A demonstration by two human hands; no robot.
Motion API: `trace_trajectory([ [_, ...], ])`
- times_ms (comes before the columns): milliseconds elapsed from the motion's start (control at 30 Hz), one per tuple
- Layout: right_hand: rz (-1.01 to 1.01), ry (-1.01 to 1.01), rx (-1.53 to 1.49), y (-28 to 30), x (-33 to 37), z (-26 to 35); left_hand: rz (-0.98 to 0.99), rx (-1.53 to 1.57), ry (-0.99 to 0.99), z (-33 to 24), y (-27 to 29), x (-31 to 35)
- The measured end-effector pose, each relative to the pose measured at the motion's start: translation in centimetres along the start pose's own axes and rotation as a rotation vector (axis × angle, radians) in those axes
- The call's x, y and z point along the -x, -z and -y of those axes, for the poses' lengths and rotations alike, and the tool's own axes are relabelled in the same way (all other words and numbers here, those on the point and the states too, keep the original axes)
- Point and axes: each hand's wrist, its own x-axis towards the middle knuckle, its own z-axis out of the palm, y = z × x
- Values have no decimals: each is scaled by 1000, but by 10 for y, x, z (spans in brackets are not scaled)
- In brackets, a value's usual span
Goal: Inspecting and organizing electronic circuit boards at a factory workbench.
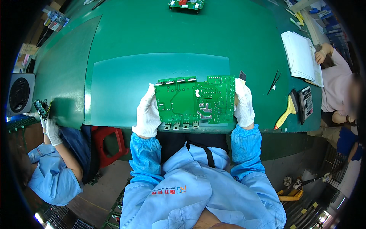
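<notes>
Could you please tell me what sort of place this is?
Probably an electronics workshop: the gloved left hand and right hand hold a circuit board, a second board sits farther off on the green table, and a co-worker at left holds a smaller board.

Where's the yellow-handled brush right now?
The brush lies at the right of the head view, on the green table, just left of the calculator.

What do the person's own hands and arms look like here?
The left hand and right hand wear white gloves. Bright blue, wrinkled sleeve covers gather at their glove ends; lighter blue shirt sleeves show beyond them.
</notes>
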Motion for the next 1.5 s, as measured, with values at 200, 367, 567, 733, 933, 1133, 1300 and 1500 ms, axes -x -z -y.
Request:
trace_trajectory([
  [200, -25, -4, 19, 0, 1, -2, -7, -2, 7, 1, 3, 0],
  [367, 8, -12, 22, 0, 0, 2, -10, -2, 1, 1, 0, 0],
  [567, 27, 5, 37, 1, 0, 1, 2, -40, -30, 1, -1, -1],
  [733, 23, 7, 38, 0, 0, 1, 45, -3, -9, -1, -4, 0],
  [933, 31, 14, 27, -2, 2, 6, 17, 37, 23, -2, -6, 1],
  [1133, 18, 8, 17, 0, 2, 4, 27, 30, 11, 1, -3, 1],
  [1300, 48, 14, 29, 5, 0, 0, 15, -4, -15, 2, -3, 1],
  [1500, 41, -9, -7, -3, 0, 1, 27, 8, -12, -2, -2, 3],
])
